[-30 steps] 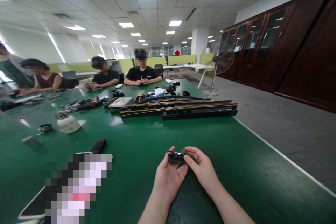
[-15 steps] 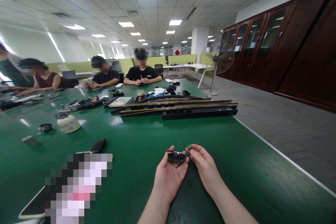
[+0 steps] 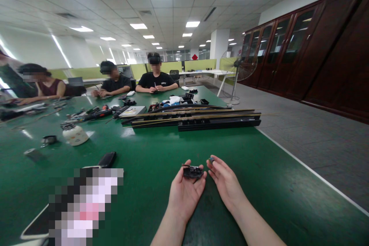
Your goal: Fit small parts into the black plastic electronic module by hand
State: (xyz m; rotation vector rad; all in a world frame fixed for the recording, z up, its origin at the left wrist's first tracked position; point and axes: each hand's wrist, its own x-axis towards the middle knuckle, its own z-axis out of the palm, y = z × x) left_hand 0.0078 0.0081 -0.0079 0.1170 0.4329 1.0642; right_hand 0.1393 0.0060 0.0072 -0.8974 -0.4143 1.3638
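Note:
My left hand (image 3: 186, 190), palm up, holds a small black plastic housing (image 3: 192, 172) between thumb and fingers. Its upper side looks hollow, with fine parts inside that are too small to make out. Just to the right, my right hand (image 3: 223, 177) pinches a tiny bluish-green piece (image 3: 211, 159) between thumb and forefinger; its kind is unclear. A narrow gap separates the two hands. Both are above the green tabletop (image 3: 161, 153), near the table's front side.
Long black rails (image 3: 219, 123) with thin brass-coloured rods lie across the table ahead. To the left are a pixelated phone-like device (image 3: 89, 203), a white jar (image 3: 75, 135) and a metal cylinder (image 3: 34, 154). Tools (image 3: 98, 114) lie farther back, and several people sit beyond.
My right hand has moved slightly up and to the right with the small piece, widening the gap to my left hand. The black housing has tilted a little in my left hand.

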